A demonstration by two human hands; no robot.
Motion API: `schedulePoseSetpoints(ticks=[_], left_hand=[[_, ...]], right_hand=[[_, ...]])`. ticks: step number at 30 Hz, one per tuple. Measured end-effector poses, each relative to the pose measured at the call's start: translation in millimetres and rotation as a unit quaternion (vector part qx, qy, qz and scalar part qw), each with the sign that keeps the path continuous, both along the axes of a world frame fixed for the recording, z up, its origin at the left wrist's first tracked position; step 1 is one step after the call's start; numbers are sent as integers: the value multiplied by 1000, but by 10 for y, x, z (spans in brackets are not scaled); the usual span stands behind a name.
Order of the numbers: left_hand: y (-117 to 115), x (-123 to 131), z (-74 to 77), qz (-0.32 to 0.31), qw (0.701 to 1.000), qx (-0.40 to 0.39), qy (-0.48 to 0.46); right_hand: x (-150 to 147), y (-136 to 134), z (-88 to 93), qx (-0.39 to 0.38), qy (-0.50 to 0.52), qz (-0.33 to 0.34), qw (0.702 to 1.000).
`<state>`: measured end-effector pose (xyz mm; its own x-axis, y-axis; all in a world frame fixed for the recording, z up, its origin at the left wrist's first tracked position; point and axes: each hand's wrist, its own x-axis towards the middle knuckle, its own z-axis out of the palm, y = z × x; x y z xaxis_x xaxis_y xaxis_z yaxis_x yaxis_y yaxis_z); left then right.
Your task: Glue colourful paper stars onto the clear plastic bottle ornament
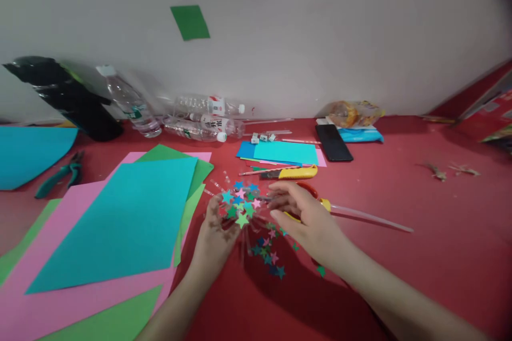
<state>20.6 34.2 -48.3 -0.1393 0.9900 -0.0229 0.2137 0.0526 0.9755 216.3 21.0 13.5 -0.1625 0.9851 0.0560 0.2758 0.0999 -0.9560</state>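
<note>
My left hand [216, 234] is closed round a bunch of clear thin sticks [234, 213] tipped with small paper stars [242, 200] in blue, pink, teal and green. My right hand [306, 216] reaches in from the right, fingers stretched toward the star tips and touching them. More loose stars [270, 256] lie on the red table [400, 256] just below both hands. Under my right hand lie red-handled scissors [316, 194] and a clear stick [372, 217].
Large teal [120, 224], pink and green paper sheets cover the left. A yellow utility knife [298, 172], small coloured sheets [286, 153], a black phone [334, 142], plastic bottles [200, 122], green pliers [60, 175] and a snack bag [354, 113] lie near the wall.
</note>
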Motion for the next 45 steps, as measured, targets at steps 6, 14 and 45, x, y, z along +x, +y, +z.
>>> schedulePoseSetpoints(ticks=[6, 14, 45], left_hand=[[15, -49, 60, -32, 998, -43, 28], [43, -255, 245, -20, 987, 62, 145], [118, -262, 263, 101, 981, -45, -162]], right_hand=[[27, 22, -87, -8, -28, 13, 999], [82, 5, -26, 1, -123, 1, 992], [158, 47, 41, 174, -263, 54, 947]])
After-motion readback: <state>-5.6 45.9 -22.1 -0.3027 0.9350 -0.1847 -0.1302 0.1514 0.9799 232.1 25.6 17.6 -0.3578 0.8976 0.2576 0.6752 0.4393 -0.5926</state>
